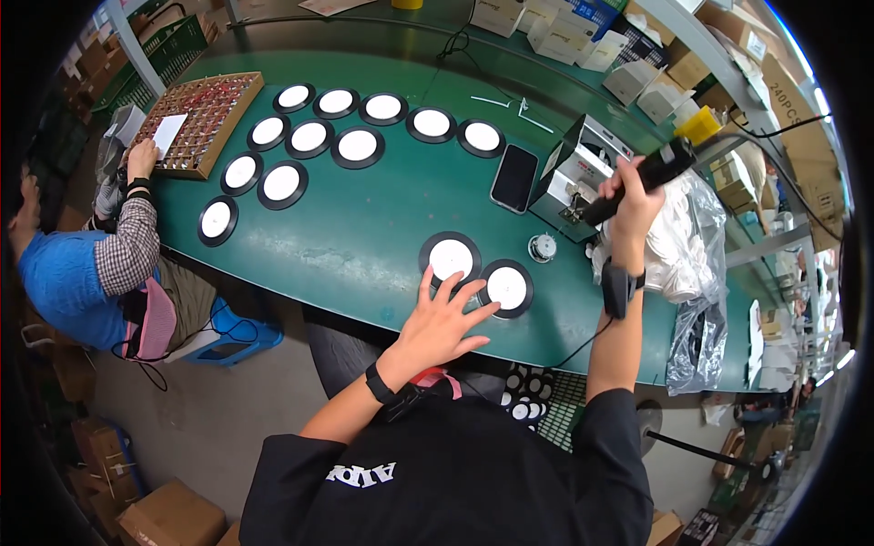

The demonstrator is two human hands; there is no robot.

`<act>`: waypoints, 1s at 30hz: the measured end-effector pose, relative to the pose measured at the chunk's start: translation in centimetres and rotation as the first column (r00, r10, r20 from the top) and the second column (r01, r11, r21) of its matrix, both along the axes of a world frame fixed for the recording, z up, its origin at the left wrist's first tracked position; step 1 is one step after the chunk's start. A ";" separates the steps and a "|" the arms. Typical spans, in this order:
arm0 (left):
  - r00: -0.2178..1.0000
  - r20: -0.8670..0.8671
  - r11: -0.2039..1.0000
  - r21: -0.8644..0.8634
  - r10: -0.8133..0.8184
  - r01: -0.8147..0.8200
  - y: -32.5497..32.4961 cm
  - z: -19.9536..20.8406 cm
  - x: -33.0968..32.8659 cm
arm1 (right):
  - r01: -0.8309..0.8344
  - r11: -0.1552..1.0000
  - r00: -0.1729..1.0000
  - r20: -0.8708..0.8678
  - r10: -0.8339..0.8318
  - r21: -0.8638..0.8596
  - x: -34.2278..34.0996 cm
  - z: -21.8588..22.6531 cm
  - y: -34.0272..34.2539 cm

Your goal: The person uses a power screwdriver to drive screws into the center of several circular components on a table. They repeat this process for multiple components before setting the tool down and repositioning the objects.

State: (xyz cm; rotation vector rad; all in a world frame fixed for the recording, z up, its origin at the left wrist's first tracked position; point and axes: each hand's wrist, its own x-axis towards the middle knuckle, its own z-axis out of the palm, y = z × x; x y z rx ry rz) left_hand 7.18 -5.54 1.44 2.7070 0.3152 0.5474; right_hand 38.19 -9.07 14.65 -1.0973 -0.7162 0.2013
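Observation:
My right hand (pixel 632 202) is wrapped round a black electric screwdriver (pixel 669 164) with a cable at its rear end. The tool's front end is beside a metal box-shaped screw feeder (pixel 575 173) on the green bench. My left hand (pixel 435 326) is spread open, fingertips resting on or just over two black-rimmed discs with white centres, the left disc (pixel 449 256) and the right disc (pixel 508 289). A small round metal part (pixel 543 247) lies near the feeder. Left of the feeder is a dark phone (pixel 515 178).
Several similar discs (pixel 358 146) stand in rows farther along the green bench (pixel 364 237). A co-worker in blue (pixel 73 273) sits at the left, one hand by a compartmented tray (pixel 205 123). Plastic-wrapped white material (pixel 678 237) lies at the right. Boxes (pixel 560 36) line the back.

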 end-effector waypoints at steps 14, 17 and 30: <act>1.000 -0.004 1.000 -0.012 -0.004 0.004 -0.1 0.1 0.2 | 0.198 0.962 0.949 0.211 -0.236 0.187 -1.0 -0.5 0.3; 1.000 -0.006 1.000 -0.005 0.001 -0.001 0.2 0.1 0.3 | 0.172 0.983 0.965 0.190 -0.181 0.066 0.0 0.1 1.6; 1.000 -0.013 0.999 -0.050 0.003 -0.003 -0.1 0.2 0.1 | -0.132 0.988 0.988 0.092 0.125 0.077 -9.9 -0.5 -5.5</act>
